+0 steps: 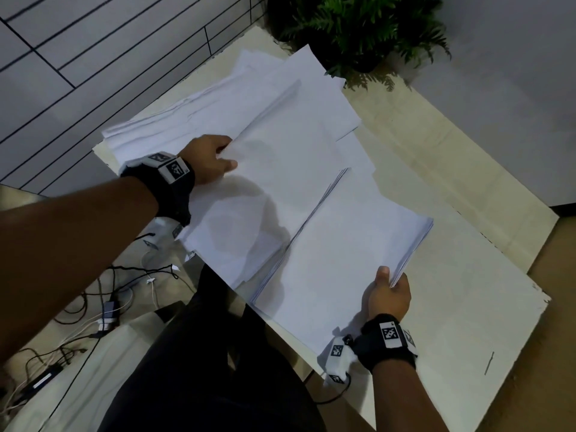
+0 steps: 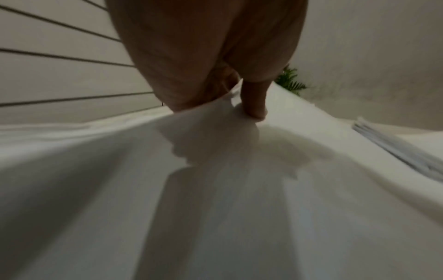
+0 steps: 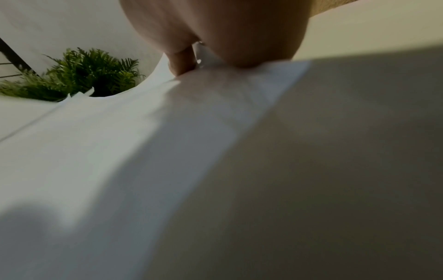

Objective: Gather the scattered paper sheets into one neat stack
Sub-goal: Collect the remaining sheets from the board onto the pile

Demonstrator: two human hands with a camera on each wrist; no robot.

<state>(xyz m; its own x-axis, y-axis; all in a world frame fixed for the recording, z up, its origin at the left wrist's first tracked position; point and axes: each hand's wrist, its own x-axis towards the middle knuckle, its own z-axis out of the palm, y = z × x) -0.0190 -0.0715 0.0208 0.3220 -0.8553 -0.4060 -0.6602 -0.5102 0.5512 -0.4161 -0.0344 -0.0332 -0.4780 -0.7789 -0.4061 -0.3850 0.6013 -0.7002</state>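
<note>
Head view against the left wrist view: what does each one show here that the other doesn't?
Only the head view shows the right hand pinching the corner of the gathered stack, the scattered sheets spread toward the far end of the table, and cables on the floor.

Only the left wrist view shows the thumb pressing onto the lifted sheet from above.

Both show the left hand gripping that sheet, the stack's edge, the plant and the panelled wall.

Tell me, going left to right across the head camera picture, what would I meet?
Tangled dark and white cables on the floor → left hand pinching a loose white paper sheet → gathered stack of white paper → right hand gripping its corner → bare pale tabletop.
</note>
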